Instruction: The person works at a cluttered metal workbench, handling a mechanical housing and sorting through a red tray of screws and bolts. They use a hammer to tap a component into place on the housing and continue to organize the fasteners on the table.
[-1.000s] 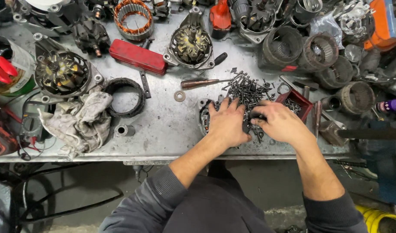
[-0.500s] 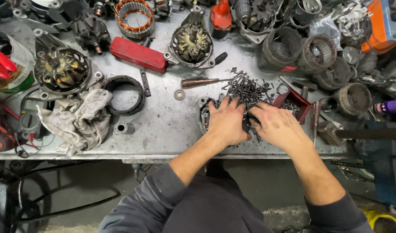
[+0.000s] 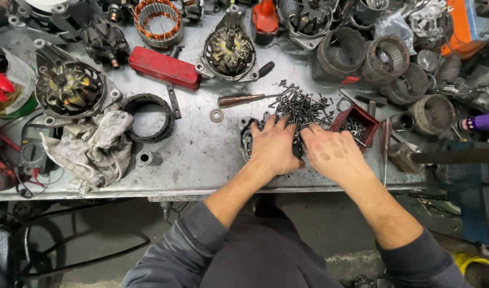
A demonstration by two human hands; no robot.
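Hands on alternator housing (image 3: 248, 137) at worktop (image 3: 202, 160) front edge | left hand (image 3: 274, 145) flat, fingers spread, pressing it | right hand (image 3: 332, 154) curled over, grip hidden | keep housing pinned, clear of screw pile (image 3: 303, 106)

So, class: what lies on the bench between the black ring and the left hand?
In the head view, a washer lies on bare metal between the black ring and the left hand.
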